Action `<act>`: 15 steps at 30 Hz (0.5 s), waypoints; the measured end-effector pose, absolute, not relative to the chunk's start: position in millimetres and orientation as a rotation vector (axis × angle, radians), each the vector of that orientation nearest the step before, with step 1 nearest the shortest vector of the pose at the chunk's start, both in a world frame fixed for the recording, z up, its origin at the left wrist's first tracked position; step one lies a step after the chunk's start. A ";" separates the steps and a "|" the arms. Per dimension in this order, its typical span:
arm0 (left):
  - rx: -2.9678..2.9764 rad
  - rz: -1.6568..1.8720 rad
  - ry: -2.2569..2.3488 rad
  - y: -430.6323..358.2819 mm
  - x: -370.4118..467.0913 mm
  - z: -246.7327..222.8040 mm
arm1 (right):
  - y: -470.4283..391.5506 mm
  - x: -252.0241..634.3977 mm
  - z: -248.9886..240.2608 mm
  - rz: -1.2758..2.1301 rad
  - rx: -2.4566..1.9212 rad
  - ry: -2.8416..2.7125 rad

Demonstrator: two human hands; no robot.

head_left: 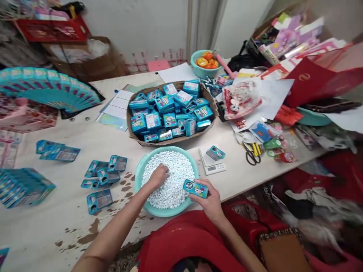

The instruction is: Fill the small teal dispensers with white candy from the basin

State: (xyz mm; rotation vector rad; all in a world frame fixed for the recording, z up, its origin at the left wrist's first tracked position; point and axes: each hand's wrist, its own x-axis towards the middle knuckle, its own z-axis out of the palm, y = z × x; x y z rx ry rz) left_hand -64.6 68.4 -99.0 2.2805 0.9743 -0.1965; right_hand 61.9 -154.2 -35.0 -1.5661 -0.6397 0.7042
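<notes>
A turquoise bowl (138, 177) stands before me, filled with small white candies (176, 166). My left hand (159, 176) reaches into it from the left, fingers curled down among the candies; the fingertips are partly hidden. Over the bowl's right rim, my right hand (208, 198) grips a small blue candy box (195, 188) with its printed face toward me. Just beyond that hand, another blue box (215, 153) rests on a white digital scale (214, 169).
Behind the bowl, a cardboard tray (170, 142) is heaped with blue boxes. Several flat, open boxes (99, 201) lie to the left, near a stack of flattened ones (25, 189). Right of the scale are scissors (252, 156) and mixed packets. A turquoise bowl (195, 70) holds orange items.
</notes>
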 end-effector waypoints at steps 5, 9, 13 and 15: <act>2.047 -0.196 0.940 76.3 -65.1 -99.9 | -187.3 70.6 -34.5 0.610 -1.631 -0.523; 1.358 0.131 1.025 85.3 -84.8 -91.1 | -217.8 77.7 -39.6 0.553 -1.723 -0.415; 0.948 0.148 1.026 82.4 -83.5 -83.2 | -238.8 80.9 -52.1 0.544 -1.769 -0.286; 0.939 0.004 0.971 78.5 -68.1 -76.9 | -243.6 82.3 -58.9 0.550 -1.771 -0.239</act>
